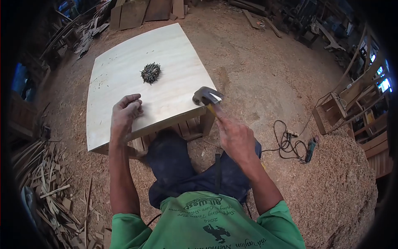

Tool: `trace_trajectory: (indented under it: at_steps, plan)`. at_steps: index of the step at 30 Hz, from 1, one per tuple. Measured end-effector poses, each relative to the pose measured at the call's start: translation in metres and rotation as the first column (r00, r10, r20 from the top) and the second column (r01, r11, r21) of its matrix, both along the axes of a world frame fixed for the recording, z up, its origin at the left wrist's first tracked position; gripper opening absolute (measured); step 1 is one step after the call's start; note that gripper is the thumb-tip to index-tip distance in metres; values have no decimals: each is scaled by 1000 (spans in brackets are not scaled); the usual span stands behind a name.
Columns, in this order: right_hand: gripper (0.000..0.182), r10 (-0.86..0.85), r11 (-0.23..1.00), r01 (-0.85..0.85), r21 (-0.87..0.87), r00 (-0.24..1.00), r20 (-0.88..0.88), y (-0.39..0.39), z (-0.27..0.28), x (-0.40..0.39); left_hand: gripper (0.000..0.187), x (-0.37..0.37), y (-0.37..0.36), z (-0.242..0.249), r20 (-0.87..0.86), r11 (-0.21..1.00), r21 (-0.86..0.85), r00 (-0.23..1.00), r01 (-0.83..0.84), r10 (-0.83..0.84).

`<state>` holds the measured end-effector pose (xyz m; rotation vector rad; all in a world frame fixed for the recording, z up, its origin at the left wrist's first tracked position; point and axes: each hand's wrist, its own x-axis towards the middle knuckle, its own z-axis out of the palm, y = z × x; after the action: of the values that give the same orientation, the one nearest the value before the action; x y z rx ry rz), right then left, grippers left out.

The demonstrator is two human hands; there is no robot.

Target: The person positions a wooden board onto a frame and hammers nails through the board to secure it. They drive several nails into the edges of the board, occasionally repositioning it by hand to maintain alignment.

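My right hand [237, 137] is wrapped round the handle of a claw hammer [205, 95], whose metal head is over the near right corner of a pale wooden panel [120, 68]. The panel forms the top of a wooden frame with legs and slats below. Above the panel's near left part, my left hand [126, 111] is closed with its fingers curled in. Whatever lies between those fingers is hidden or too small to see. Farther back on the panel sits a heap of dark nails [150, 73], apart from both hands.
On the floor to the right lie a green power tool [311, 148] and a tangled black cord [286, 143]. Scrap wood [58, 199] is piled at the left. Wooden furniture parts [336, 108] stand at the far right. Wood shavings [331, 182] cover the floor.
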<state>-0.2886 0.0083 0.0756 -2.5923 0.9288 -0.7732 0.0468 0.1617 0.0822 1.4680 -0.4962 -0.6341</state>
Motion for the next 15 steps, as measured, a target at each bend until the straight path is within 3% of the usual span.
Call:
trace_trajectory:
  at_steps: [4, 6, 8, 9, 11, 13, 15]
  plan:
    - [58, 29, 999, -30, 32, 999, 29, 3, 7, 0, 17, -39, 2, -18, 172, 1000, -12, 985, -23, 25]
    - [58, 47, 998, -51, 41, 995, 88, 8, 14, -2, 14, -64, -4, -27, 502, 994, -39, 858, -106, 111]
    - [59, 65, 997, -72, 38, 982, 175, 13, 15, -4, 13, -90, -11, -31, 645, 983, -63, 744, -171, 171]
    - [61, 50, 997, -60, 55, 984, 170, 15, 14, -4, 13, -101, -14, -37, 552, 974, 10, 814, -225, 183]
    - [63, 25, 996, -38, 77, 986, 164, 17, 13, 0, 13, -114, -22, -49, 600, 960, 5, 769, -280, 221]
    - [64, 13, 995, -17, 103, 999, 44, 16, 9, 5, 10, -123, -30, -45, 605, 946, 7, 755, -324, 254]
    - [65, 8, 989, -8, 147, 1000, 5, 17, 8, 8, 8, -119, -33, -49, 686, 952, 15, 696, -304, 212]
